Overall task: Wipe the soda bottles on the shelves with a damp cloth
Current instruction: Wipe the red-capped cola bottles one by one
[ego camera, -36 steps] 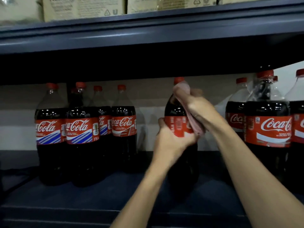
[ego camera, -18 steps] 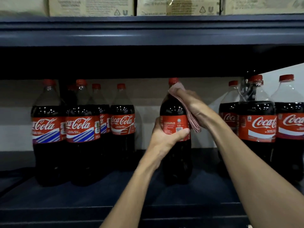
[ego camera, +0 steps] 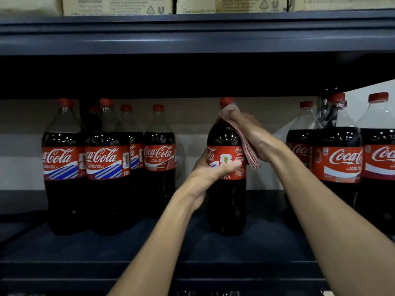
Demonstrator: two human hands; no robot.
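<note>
A large cola bottle [ego camera: 226,201] with a red cap and red label stands upright in the middle of the dark shelf [ego camera: 267,248]. My left hand [ego camera: 208,174] grips it around the label, thumb across the front. My right hand [ego camera: 254,135] holds a folded pink cloth [ego camera: 245,142] and presses it against the bottle's right shoulder, just below the cap. The cloth hangs down past the top of the label.
Several more cola bottles [ego camera: 106,165] stand in a group at the left, and others [ego camera: 337,163] crowd the right end of the shelf. The upper shelf's dark blue edge [ego camera: 192,35] runs overhead, with cardboard boxes [ego camera: 117,5] on it.
The bottle has turned in my left hand, so a different part of the label faces me. My right hand and the cloth stay at the bottle's shoulder.
</note>
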